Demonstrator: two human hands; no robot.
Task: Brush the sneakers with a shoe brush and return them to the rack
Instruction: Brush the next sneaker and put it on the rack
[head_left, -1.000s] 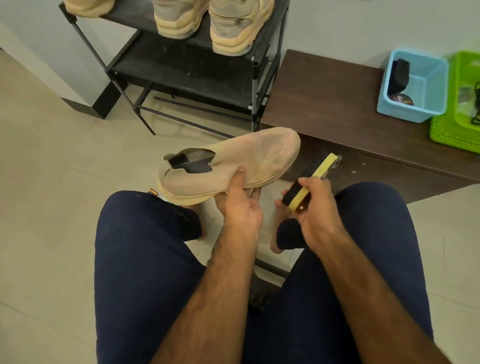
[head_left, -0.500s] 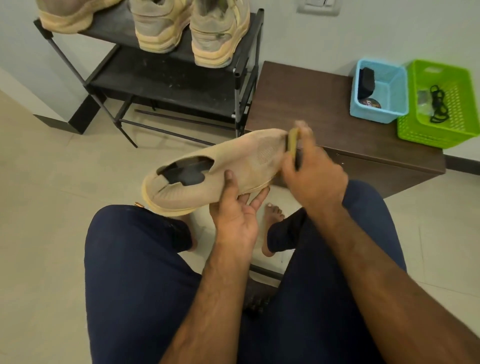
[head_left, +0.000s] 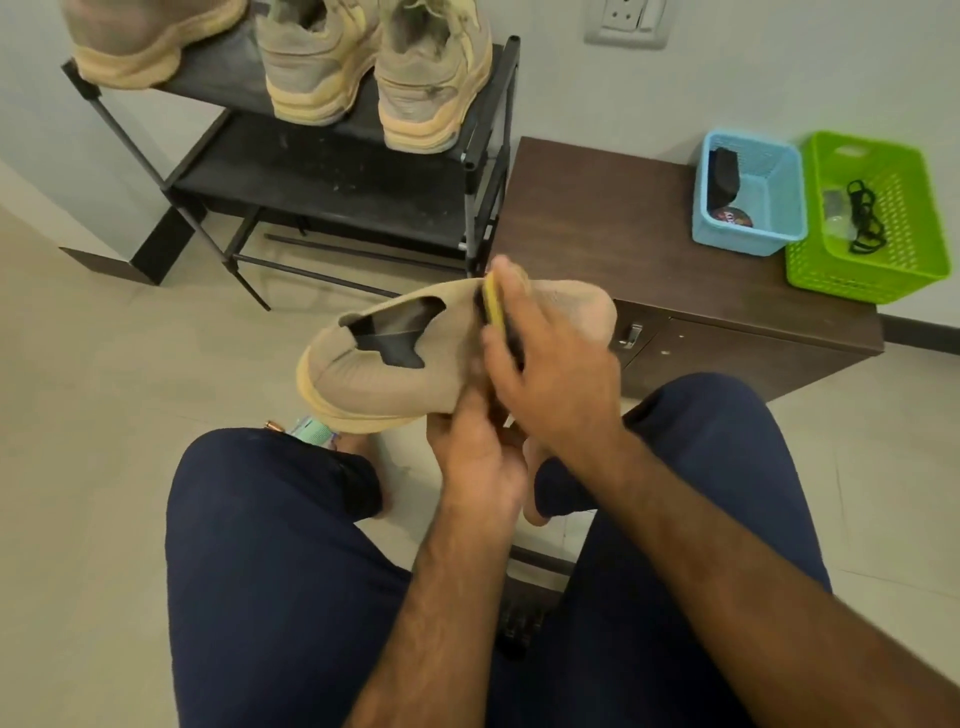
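A beige knit sneaker (head_left: 384, 379) is held above my knees, its toe pointing right. My left hand (head_left: 475, 457) grips it from below at the sole. My right hand (head_left: 550, 374) grips a yellow-backed shoe brush (head_left: 493, 304) and presses its black bristles on the middle of the sneaker's upper. The hand hides most of the brush. Three more beige sneakers (head_left: 431, 78) stand on the top shelf of the black rack (head_left: 337, 182) at the upper left.
A low brown cabinet (head_left: 613, 218) stands right of the rack, bearing a blue basket (head_left: 779, 182) with a dark item and a tin, and a green basket (head_left: 904, 244) with a black cord. Pale tiled floor spreads to the left. My bare feet rest below the sneaker.
My right hand brought the brush from beside the sneaker onto its toe, then drew it left to the middle of the upper. The sneaker rose slightly and the camera tilted up.
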